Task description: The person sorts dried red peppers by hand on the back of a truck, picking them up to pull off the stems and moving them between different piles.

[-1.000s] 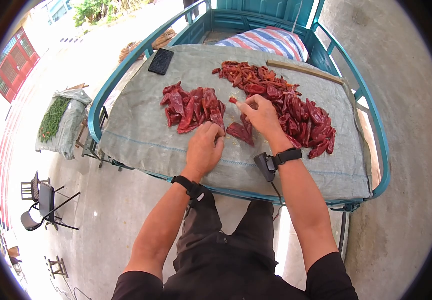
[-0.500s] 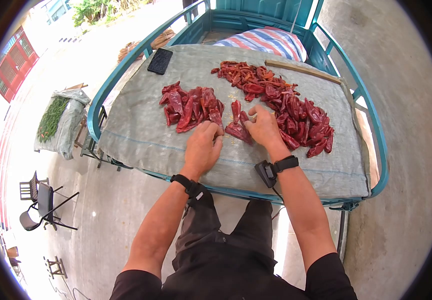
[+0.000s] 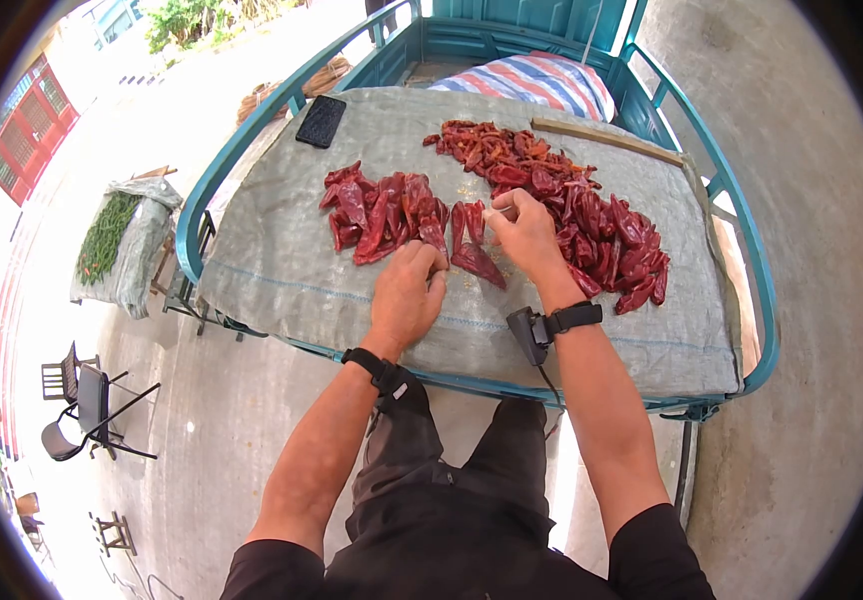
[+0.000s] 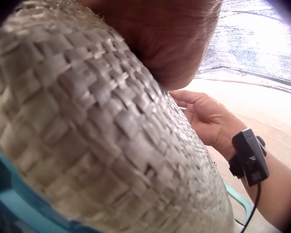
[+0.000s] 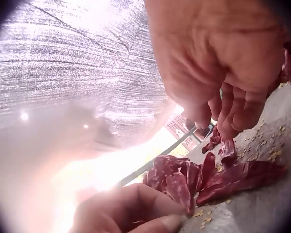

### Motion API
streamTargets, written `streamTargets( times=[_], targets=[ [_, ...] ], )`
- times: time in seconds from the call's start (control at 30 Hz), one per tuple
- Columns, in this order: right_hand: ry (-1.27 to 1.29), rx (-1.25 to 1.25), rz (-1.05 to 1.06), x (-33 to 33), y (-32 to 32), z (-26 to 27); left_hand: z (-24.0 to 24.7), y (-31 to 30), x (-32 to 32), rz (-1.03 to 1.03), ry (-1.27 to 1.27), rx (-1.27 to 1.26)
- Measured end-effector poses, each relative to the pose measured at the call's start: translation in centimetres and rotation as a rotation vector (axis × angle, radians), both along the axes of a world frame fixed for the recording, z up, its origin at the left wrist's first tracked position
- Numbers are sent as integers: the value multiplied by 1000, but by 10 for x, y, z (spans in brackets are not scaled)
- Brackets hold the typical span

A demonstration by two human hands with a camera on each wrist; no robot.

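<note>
Dried red chili peppers lie on a grey woven sheet point(image 3: 292, 270). My left hand point(image 3: 407, 295) rests at the near edge of the left pile point(image 3: 367, 205), fingers loosely curled beside the peppers. With its fingertips my right hand point(image 3: 530, 240) pinches a small dried chili pepper point(image 5: 228, 151) just above the sheet, as the right wrist view shows. Between both hands lies a larger flattened chili pepper point(image 3: 479, 264). To the right of my right hand spreads the bigger pile point(image 3: 622, 250). The left wrist view shows mostly woven sheet, with the left fingers hidden.
A black phone-like slab point(image 3: 321, 122) lies at the sheet's far left. At the back are a wooden strip point(image 3: 607, 142) and a striped bag point(image 3: 532, 85). A teal cart rail point(image 3: 207, 190) frames the sheet. Pale seeds point(image 5: 262, 133) are scattered near the peppers.
My right hand, which held a small red piece, came down to the right of the peppers, then moved slightly up to a pepper. A second slim pepper now shows there. The left hand stayed put.
</note>
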State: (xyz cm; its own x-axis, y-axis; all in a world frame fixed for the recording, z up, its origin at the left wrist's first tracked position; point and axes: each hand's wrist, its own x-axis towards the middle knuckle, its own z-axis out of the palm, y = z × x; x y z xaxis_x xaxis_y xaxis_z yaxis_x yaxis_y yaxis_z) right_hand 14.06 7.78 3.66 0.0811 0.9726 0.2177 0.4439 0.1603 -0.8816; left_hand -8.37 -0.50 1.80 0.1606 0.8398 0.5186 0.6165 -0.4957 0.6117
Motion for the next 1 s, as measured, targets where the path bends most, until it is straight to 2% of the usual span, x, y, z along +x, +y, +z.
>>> streamTargets(
  times=[0.1,0.2,0.33,0.53,0.63,0.73,0.83,0.93,0.97,1.0],
  targets=[
    [-282,52,55,11,-14,-3,-3,2,0,-4,-8,13],
    [-429,-99,116,8,-36,6,-5,3,1,-9,-14,7],
    [-439,-100,156,1,-47,8,-2,2,0,-9,-1,-5],
    [-429,-156,266,8,-48,11,-1,1,0,-12,-4,21],
    [-394,-147,398,24,-42,9,0,1,0,-7,0,16],
    [-71,-252,336,26,-38,19,0,1,-1,-7,4,-5],
    [156,-271,237,9,-23,27,-2,2,0,5,21,3],
    [329,-231,246,-13,-17,16,-2,2,1,-7,-1,-64],
    [159,-275,175,-19,-22,25,-2,2,1,-6,-2,-40],
    [51,-165,140,-19,-26,20,-2,1,1,-8,0,-38]
  ],
)
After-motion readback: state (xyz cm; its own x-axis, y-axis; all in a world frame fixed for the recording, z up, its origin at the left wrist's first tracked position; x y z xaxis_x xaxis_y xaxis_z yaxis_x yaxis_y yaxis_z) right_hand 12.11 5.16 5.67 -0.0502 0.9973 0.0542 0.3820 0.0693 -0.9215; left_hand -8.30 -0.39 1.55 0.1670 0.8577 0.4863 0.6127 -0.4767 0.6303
